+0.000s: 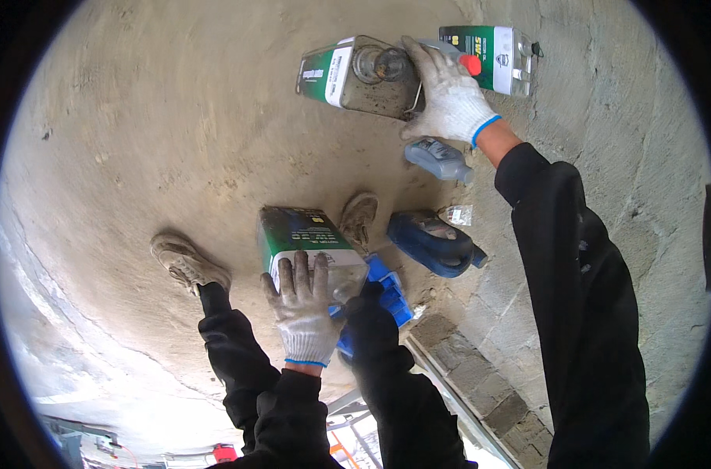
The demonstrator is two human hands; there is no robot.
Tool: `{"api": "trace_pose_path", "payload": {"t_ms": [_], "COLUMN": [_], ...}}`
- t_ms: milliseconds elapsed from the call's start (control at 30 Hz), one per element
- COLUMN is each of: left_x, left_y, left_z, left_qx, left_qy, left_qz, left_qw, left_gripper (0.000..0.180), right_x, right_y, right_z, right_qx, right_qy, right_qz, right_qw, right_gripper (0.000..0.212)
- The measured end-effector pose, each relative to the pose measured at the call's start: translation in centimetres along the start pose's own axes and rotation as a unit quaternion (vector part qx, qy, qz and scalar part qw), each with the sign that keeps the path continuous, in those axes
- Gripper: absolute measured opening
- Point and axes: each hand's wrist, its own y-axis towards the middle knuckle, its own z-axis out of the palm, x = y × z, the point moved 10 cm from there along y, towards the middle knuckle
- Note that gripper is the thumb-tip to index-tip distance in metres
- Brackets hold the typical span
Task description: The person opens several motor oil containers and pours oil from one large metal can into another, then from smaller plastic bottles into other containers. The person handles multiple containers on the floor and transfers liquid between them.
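My left hand (305, 305), in a soiled white knit glove, lies with fingers stretched flat on the side of a green-and-white oil can (312, 227) near my feet. At the far side, my right hand (449, 94), gloved the same way, spans the near end of a second oil can (371, 74), thumb and fingers at opposite edges. That can lies on its side, its metal face dirty with a round dark spout area. Just beyond my right hand is a third green-and-white can (492, 59); a red cap (470, 64) shows beside my wrist.
A grey plastic bottle (440, 160) lies below my right hand. Nearer are a dark blue jug (437, 242), a crumpled clear wrapper (457, 215) and a blue plastic crate (391, 293), partly hidden by my leg. A block wall edge (480, 391) runs at lower right.
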Motion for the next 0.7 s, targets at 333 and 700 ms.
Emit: {"api": "trace_pose_path", "payload": {"t_ms": [333,700], "left_x": [0.5,-0.9], "left_y": [1.9,1.1], "left_z": [1.7,3.7], "left_qx": [-0.007,0.007], "left_qy": [0.067,0.219], "left_qz": [0.061,0.219], "left_qw": [0.996,0.951], "left_gripper": [0.073,0.066], "right_x": [1.5,8.6], "right_y": [-1.7,-5.5], "right_z": [0.5,-0.5], "right_qx": [-0.119,-0.160], "right_qy": [0.163,0.310], "right_qz": [0.131,0.271], "right_qw": [0.971,0.897], "right_gripper": [0.128,0.116]}}
